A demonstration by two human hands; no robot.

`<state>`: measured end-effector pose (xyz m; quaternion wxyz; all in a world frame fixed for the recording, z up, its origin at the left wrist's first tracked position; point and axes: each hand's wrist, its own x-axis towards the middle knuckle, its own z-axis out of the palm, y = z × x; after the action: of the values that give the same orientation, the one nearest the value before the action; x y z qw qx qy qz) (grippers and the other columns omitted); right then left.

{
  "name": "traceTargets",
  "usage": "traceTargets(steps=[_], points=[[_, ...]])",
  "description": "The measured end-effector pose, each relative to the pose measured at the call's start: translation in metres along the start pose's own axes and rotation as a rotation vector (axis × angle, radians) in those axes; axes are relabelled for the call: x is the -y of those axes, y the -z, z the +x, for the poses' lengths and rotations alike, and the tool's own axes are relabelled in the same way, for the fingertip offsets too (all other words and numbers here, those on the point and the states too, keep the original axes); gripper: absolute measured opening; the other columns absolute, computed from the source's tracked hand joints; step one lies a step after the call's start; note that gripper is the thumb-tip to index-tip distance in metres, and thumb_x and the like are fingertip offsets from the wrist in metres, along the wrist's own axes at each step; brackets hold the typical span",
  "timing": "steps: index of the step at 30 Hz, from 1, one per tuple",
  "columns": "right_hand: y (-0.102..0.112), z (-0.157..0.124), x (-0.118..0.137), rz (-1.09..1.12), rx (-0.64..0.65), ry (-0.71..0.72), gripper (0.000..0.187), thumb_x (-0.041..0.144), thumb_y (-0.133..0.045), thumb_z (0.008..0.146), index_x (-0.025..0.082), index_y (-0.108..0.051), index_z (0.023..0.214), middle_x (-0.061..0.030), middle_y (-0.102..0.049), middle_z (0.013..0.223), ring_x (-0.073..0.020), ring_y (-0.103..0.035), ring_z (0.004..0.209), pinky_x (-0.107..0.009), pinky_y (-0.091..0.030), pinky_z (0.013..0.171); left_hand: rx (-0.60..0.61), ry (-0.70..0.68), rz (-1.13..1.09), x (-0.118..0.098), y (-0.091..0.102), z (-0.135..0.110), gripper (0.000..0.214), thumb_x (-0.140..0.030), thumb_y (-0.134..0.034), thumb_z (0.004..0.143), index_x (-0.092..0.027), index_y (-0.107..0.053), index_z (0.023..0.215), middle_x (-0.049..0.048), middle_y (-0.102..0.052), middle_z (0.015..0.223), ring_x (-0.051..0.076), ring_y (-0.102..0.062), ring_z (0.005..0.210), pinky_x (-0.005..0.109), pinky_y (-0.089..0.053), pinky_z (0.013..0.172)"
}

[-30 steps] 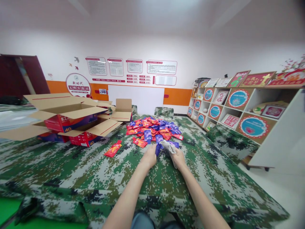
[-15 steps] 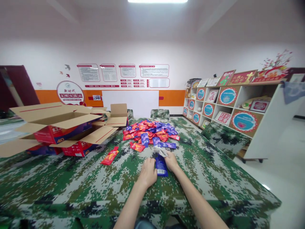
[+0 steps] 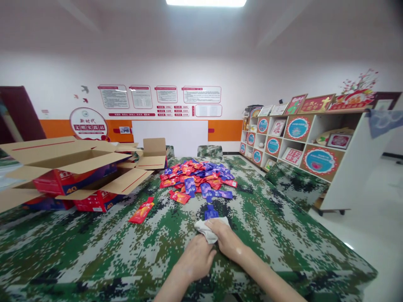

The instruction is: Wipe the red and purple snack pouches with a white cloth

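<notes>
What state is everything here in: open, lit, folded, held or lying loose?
Cardboard boxes: flaps open, some stacked
Packet pile: loose, red and blue mixed
Lone red packet: lying apart from the pile
Nearest blue packet: partly covered by the cloth
White cloth: bunched, under the right hand's fingers
Right hand: on the cloth
Left hand: beside the cloth, grip unclear
Camouflage tablecloth: spread out
Ceiling light: lit

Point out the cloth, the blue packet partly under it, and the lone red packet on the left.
Cloth (image 3: 202, 227), head view, its left part.
Blue packet (image 3: 210, 213), head view, its uncovered far end.
Red packet (image 3: 141, 211), head view, middle of its printed face.
</notes>
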<state>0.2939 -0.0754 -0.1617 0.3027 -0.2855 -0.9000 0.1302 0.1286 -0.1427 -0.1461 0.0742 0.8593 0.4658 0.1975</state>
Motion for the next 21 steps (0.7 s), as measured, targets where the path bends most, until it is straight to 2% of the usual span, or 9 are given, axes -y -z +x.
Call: traceTargets(steps=[4, 9, 12, 15, 17, 19, 21], points=[[-0.006, 0.022, -0.023, -0.053, 0.001, -0.02, 0.045, 0.008, -0.048, 0.072, 0.017, -0.063, 0.113, -0.0138, -0.06, 0.12, -0.0243, -0.053, 0.113, -0.041, -0.039, 0.098, 0.007, -0.015, -0.028, 0.0, 0.005, 0.003, 0.036, -0.025, -0.045, 0.084, -0.021, -0.049, 0.119, 0.0077, -0.057, 0.115, 0.024, -0.051, 0.108, 0.037, -0.041, 0.096], [-0.013, 0.055, -0.064, -0.086, -0.016, -0.113, 0.049, 0.002, -0.044, 0.067, 0.018, -0.066, 0.108, -0.0116, -0.065, 0.114, -0.0217, -0.057, 0.108, -0.038, -0.041, 0.096, 0.019, -0.047, -0.039, 0.001, 0.007, 0.004, 0.053, -0.024, -0.045, 0.083, -0.021, -0.035, 0.135, 0.0067, -0.044, 0.135, 0.024, -0.038, 0.126, 0.036, -0.032, 0.107], [-0.012, 0.069, -0.074, -0.084, -0.021, -0.14, 0.046, 0.003, -0.043, 0.069, 0.018, -0.067, 0.106, -0.0107, -0.066, 0.112, -0.0208, -0.058, 0.106, -0.036, -0.041, 0.096, 0.024, -0.053, -0.018, 0.002, 0.006, 0.003, 0.053, -0.025, -0.044, 0.084, -0.021, -0.034, 0.135, 0.0067, -0.044, 0.135, 0.024, -0.035, 0.129, 0.036, -0.03, 0.108], [-0.005, 0.078, -0.075, -0.033, 0.002, -0.166, 0.041, 0.008, -0.044, 0.071, 0.02, -0.069, 0.101, -0.008, -0.068, 0.108, -0.0202, -0.061, 0.1, -0.033, -0.043, 0.092, 0.012, -0.049, -0.015, -0.001, 0.008, 0.005, 0.043, -0.025, -0.045, 0.084, -0.02, -0.043, 0.126, 0.0073, -0.051, 0.125, 0.023, -0.043, 0.121, 0.034, -0.034, 0.104], [0.001, 0.08, -0.074, 0.035, -0.017, -0.187, 0.039, 0.011, -0.044, 0.071, 0.021, -0.07, 0.099, -0.006, -0.07, 0.103, -0.0202, -0.062, 0.096, -0.032, -0.045, 0.088, 0.014, -0.021, -0.015, -0.003, 0.011, 0.01, 0.028, -0.028, -0.045, 0.085, -0.021, -0.052, 0.111, 0.0063, -0.057, 0.111, 0.023, -0.05, 0.11, 0.034, -0.039, 0.097], [0.007, 0.077, -0.075, 0.103, -0.132, -0.244, 0.04, 0.013, -0.042, 0.071, 0.02, -0.07, 0.099, -0.0059, -0.07, 0.103, -0.0218, -0.063, 0.096, -0.034, -0.045, 0.088, -0.016, 0.043, -0.004, -0.003, 0.014, 0.02, 0.019, -0.033, -0.045, 0.085, -0.021, -0.055, 0.097, 0.0056, -0.057, 0.104, 0.023, -0.052, 0.102, 0.035, -0.041, 0.093], [0.011, 0.07, -0.077, 0.163, -0.287, -0.326, 0.041, 0.018, -0.04, 0.074, 0.018, -0.069, 0.103, -0.0064, -0.069, 0.107, -0.0243, -0.062, 0.099, -0.037, -0.046, 0.089, -0.093, 0.172, 0.024, 0.0, 0.015, 0.032, 0.025, -0.041, -0.049, 0.083, -0.02, -0.053, 0.096, 0.0071, -0.055, 0.105, 0.025, -0.05, 0.103, 0.039, -0.039, 0.093]])
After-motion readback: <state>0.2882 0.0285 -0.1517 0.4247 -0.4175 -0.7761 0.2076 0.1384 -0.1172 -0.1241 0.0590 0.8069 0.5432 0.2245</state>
